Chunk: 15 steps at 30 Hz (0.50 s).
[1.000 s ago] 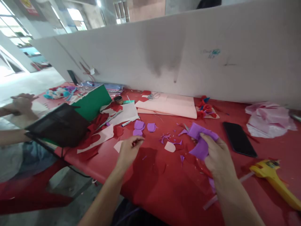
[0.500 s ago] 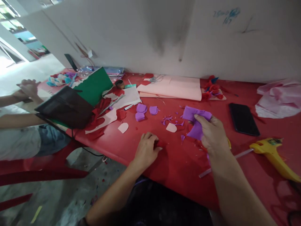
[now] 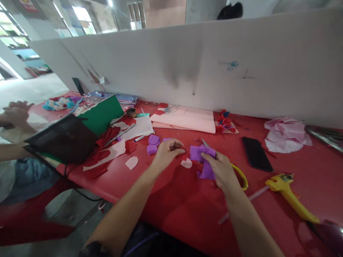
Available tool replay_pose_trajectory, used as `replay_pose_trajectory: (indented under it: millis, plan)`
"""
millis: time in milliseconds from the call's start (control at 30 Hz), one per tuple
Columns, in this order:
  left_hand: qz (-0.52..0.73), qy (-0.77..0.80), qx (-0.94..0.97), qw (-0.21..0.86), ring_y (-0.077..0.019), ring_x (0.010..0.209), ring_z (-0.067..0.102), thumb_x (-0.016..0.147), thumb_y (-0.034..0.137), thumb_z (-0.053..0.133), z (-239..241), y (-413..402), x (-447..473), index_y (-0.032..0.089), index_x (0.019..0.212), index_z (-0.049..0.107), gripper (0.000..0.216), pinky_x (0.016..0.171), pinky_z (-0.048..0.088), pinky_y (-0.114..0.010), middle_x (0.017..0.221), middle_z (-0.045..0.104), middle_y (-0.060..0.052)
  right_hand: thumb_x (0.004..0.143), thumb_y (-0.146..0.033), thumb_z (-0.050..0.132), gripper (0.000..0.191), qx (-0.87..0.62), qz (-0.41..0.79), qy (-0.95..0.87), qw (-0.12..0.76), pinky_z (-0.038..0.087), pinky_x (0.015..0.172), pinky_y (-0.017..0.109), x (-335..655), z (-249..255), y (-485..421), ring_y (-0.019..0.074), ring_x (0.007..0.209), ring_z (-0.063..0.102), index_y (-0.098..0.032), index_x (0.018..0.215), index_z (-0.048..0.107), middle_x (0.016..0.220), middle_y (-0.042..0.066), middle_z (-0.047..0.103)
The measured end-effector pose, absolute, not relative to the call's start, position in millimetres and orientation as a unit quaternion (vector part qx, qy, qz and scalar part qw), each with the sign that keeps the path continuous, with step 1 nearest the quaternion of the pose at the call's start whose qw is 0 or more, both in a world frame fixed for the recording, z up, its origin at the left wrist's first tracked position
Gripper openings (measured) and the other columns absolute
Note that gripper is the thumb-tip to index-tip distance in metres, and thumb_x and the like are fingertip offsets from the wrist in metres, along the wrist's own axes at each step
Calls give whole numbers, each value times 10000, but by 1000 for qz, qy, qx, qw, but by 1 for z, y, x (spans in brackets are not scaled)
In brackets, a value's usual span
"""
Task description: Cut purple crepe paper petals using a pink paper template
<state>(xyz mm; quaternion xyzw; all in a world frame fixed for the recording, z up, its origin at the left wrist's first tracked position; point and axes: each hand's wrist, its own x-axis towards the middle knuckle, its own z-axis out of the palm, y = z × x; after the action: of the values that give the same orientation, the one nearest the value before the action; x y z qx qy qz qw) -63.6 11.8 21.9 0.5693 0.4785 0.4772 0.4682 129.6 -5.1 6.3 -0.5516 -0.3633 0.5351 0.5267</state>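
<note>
Purple crepe paper (image 3: pixel 208 167) is pinched between the thumb and fingers of my right hand (image 3: pixel 221 166), one folded strip across a hanging piece. Scissors with a yellow handle (image 3: pixel 242 177) show behind that hand; a blade tip pokes out above the paper. Their middle is hidden, so whether the hand touches them I cannot tell. To the left, my left hand (image 3: pixel 167 153) is over the table, fingers curved and thumb apart, with nothing visible in it. Beside it are a stack of purple petal-shaped cutouts (image 3: pixel 153 144) and a pale pink cutout (image 3: pixel 187 163).
A yellow glue gun (image 3: pixel 291 198) and a black phone (image 3: pixel 257 153) lie on the right. Folded pink paper (image 3: pixel 187 119) and red paper flowers (image 3: pixel 225 123) are along the white partition (image 3: pixel 128 64). A dark bag (image 3: pixel 64 139) stands left, near another person's hands (image 3: pixel 17 112).
My view has tilted up, showing more room behind the partition. My left hand has moved forward, closer to the purple cutouts and the right hand, which still holds the purple paper.
</note>
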Motion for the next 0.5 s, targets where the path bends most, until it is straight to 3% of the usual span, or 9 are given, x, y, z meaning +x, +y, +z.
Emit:
replay_pose_trajectory:
  millis: [100,233,500]
  plan:
    - [454,465,580,491,-163,737,629,695,212,661,17,16,-58,170,737,704,73,739,486,-291,759,700,-34,594,-288,763,217,-562,527,-380,513,497,521,259,129,5,-6,168,563,638,-185,781,731,658,-10,714]
    - [451,476,573,491,-174,816,641,733,212,622,8,17,-62,175,828,731,150,808,478,-311,860,728,-49,621,-290,742,242,-572,513,-378,515,516,584,268,133,0,-3,169,614,652,-186,839,728,717,-9,730]
    - [442,479,517,554,-126,683,599,728,264,673,6,12,-76,168,1009,684,297,692,456,-260,733,666,-12,626,-285,759,231,-577,508,-372,520,511,566,265,138,3,-2,168,587,648,-197,838,728,690,-6,726]
